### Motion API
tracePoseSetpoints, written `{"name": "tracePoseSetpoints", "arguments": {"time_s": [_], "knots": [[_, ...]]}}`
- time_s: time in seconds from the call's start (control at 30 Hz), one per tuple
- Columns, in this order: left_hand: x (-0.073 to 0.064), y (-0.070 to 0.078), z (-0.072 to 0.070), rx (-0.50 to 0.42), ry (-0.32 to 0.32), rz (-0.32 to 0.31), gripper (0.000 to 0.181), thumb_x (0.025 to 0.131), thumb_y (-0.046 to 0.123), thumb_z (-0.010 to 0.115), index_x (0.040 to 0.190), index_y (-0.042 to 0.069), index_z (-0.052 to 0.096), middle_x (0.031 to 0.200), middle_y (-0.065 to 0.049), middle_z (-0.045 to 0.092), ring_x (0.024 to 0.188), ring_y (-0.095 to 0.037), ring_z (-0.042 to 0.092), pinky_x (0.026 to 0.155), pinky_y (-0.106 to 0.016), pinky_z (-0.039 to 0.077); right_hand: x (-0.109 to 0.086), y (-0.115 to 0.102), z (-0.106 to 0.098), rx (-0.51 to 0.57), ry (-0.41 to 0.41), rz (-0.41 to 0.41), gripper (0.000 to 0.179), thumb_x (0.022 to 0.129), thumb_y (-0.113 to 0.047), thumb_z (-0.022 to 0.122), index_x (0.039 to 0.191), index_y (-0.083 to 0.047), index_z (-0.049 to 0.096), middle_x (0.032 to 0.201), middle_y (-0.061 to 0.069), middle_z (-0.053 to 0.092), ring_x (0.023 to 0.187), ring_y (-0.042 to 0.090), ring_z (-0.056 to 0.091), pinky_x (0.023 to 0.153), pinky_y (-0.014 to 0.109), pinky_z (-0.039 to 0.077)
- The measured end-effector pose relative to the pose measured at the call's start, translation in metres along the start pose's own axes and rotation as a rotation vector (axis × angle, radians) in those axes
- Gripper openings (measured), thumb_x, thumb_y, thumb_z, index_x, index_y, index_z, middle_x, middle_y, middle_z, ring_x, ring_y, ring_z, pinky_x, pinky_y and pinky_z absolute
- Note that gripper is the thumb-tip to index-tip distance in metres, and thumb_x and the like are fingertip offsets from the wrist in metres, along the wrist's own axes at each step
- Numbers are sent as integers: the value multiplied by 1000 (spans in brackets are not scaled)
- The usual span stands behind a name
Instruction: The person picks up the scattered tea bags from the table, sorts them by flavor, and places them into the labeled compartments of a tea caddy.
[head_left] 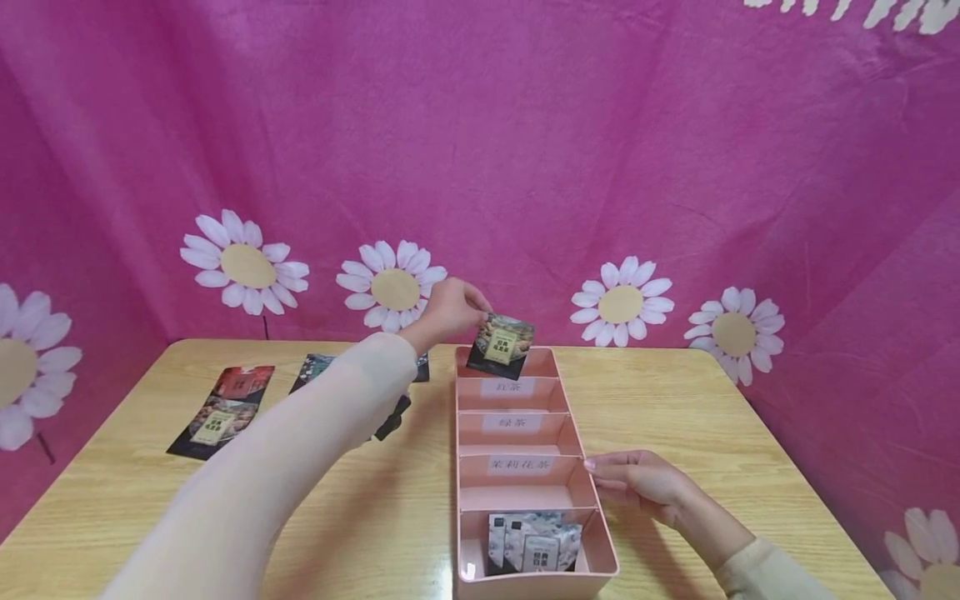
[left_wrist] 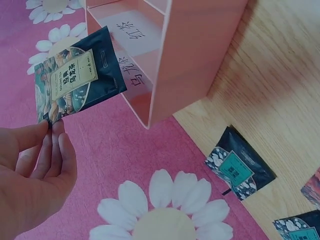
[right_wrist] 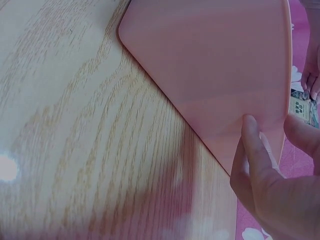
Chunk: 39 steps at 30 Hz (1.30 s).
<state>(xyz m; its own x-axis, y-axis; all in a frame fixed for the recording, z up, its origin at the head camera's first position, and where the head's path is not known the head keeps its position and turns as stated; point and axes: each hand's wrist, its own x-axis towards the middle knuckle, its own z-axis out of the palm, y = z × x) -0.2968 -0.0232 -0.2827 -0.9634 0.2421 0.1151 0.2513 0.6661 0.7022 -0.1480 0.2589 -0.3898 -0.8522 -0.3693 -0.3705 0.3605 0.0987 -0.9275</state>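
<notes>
My left hand (head_left: 452, 310) pinches a dark oolong tea sachet (head_left: 501, 346) by its edge, between thumb and fingertips. The sachet hangs tilted at the far compartment of a long pink divided box (head_left: 461, 483). In the left wrist view the sachet's printed front (left_wrist: 75, 80) faces the camera, near the box's far end. At the box's right side is my right hand (head_left: 652, 483). Seen from the right wrist, its fingers (right_wrist: 256, 145) lie fairly straight against the outer wall, with the thumb at the rim. Whitish floral sachets (head_left: 536, 542) stand in the nearest compartment.
On the table's left lie a red sachet (head_left: 243, 382) and another oolong sachet (head_left: 212, 427). Dark sachets with green labels (left_wrist: 239, 167) lie left of the box, partly hidden by my left arm in the head view. Paper labels (head_left: 519, 465) mark compartments. A pink flowered cloth (head_left: 517, 167) hangs behind.
</notes>
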Motion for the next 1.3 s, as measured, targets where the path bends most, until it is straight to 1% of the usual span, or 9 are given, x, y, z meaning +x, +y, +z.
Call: {"name": "tracePoseSetpoints", "arguments": {"time_s": [0.2,0.4,0.5,0.63,0.77,0.97,1.1,1.17,1.3], "knots": [[4,3,3,-10,11,-18,14,85,7,67,95,6,76,96,-10,75,96,-23,68,89,-34,53,-1,0,0,1,-5,-4,36,92,-14,62,117,12,60,97,-5,72,91,4,68,87,25,55],[5,1,9,47,14,-7,15,82,6,67,93,6,76,96,-9,76,100,-23,67,92,-33,51,-1,0,-1,5,-7,-1,32,93,-13,61,115,9,63,97,-5,72,91,3,68,86,24,56],[5,-1,13,69,12,3,14,81,5,67,91,5,76,96,-10,76,99,-24,66,92,-33,51,-1,0,0,2,-8,0,31,93,-13,61,115,9,63,97,-6,72,91,3,68,86,25,56],[2,-2,17,82,-17,12,14,80,3,67,90,3,76,94,-11,76,98,-24,67,91,-32,51,-1,0,-1,4,-14,-1,32,93,-13,61,115,9,63,98,-5,72,91,4,68,86,25,56],[0,-5,21,109,-56,19,12,79,2,68,88,4,76,93,-10,76,98,-24,66,92,-31,51,-2,-1,-1,12,-21,-4,29,93,-13,62,113,6,65,98,-5,72,91,3,68,86,25,56],[-5,-13,29,152,-102,15,11,80,3,69,87,5,77,94,-8,76,97,-21,65,88,-30,53,-1,0,-2,21,-28,-11,27,92,-13,62,112,5,66,96,-6,72,91,3,68,85,24,56],[-7,-16,34,176,-119,22,12,79,4,69,88,7,78,96,-7,76,100,-22,66,90,-30,53,-1,0,-2,20,-23,-7,27,92,-13,62,113,5,66,96,-6,72,91,3,68,85,24,56],[-8,-17,36,173,-124,20,13,79,5,70,88,7,78,97,-7,76,101,-22,66,92,-31,52,-1,0,-3,17,-22,-4,28,92,-13,62,113,5,65,97,-6,72,91,3,68,85,24,56],[-10,-17,40,162,-137,7,13,79,5,70,89,7,77,98,-7,76,100,-22,66,91,-30,53,-1,0,-3,11,-20,-2,29,93,-14,62,114,6,65,97,-6,72,91,3,68,86,25,56]]}}
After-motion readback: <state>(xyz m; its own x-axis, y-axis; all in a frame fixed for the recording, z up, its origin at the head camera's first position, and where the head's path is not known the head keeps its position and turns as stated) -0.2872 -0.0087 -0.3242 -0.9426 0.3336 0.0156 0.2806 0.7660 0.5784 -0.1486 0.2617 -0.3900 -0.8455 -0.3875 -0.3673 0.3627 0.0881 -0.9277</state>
